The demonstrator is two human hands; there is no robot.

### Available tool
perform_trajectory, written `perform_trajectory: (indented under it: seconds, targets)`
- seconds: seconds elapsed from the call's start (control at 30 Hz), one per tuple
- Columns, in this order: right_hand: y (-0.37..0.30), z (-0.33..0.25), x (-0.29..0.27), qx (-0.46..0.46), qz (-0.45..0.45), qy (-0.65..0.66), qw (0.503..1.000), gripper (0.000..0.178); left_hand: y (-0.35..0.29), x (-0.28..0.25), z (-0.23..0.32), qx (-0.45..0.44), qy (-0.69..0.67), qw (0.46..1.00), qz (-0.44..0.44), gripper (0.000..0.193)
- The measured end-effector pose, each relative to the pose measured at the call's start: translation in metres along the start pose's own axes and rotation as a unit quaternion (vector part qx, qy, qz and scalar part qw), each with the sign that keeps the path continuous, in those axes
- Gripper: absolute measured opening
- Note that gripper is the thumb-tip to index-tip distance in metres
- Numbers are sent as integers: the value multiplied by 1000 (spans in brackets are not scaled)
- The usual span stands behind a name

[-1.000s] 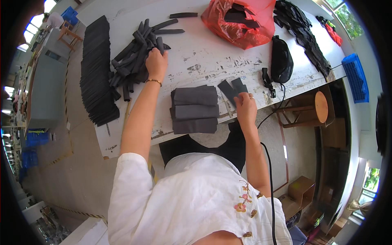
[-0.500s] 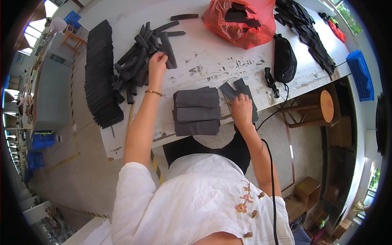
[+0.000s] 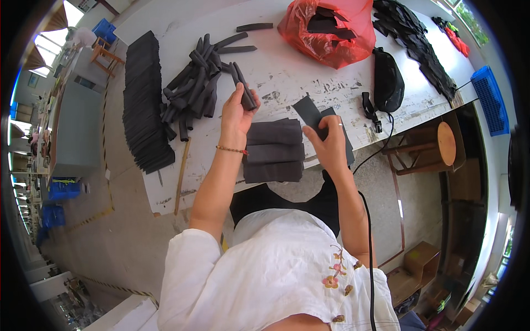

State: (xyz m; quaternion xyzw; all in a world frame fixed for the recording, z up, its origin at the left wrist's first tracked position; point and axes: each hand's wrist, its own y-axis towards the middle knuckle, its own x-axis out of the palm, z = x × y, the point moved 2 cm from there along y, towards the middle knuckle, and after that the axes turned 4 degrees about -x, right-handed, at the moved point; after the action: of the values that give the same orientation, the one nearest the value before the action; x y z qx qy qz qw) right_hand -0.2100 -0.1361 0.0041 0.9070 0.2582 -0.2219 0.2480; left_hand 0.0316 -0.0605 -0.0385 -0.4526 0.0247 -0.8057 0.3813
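My left hand (image 3: 237,113) is closed around a curled black fabric strip (image 3: 242,85), just right of a tangled heap of similar strips (image 3: 196,83). Between my thumb and fingers, my right hand (image 3: 330,142) pinches a flat dark grey piece (image 3: 308,110), which is tilted. Another flat dark piece (image 3: 348,144) lies beneath that hand near the table edge. Between my forearms sits a neat stack of flat black strips (image 3: 273,151), laid in overlapping rows.
A long row of overlapping dark pieces (image 3: 144,105) lies at the left of the white table (image 3: 215,157), near a wooden stick (image 3: 181,179). Farther back are a red plastic bag (image 3: 353,47), a black pouch (image 3: 388,83) and more dark pieces (image 3: 417,47). A wooden stool (image 3: 446,143) stands right.
My left hand has come away from the heap toward me, lifting a strip. My right hand has raised one flat piece, which was lying fanned beside another.
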Motion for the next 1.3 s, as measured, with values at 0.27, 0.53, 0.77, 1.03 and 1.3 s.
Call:
perform_trajectory:
  seconds: [0.27, 0.53, 0.77, 1.03, 1.3]
  targets:
    - [-3, -17, 6, -120, -21, 2, 993, 26, -23, 15, 2, -50, 35, 997, -40, 23]
    - [-3, -28, 3, -51, -36, 64, 996, 45, -23, 12, -3, -61, 27, 998, -22, 17]
    - [-3, -27, 13, -116, 29, 4, 993, 30, -29, 20, -8, -69, 45, 996, -25, 18]
    - [5, -37, 9, -218, 92, -145, 961, 22, -43, 25, -8, -93, 64, 991, -68, 21]
    - [3, -44, 15, -257, 128, -225, 931, 26, -65, 36, -14, -15, 81, 996, -40, 27]
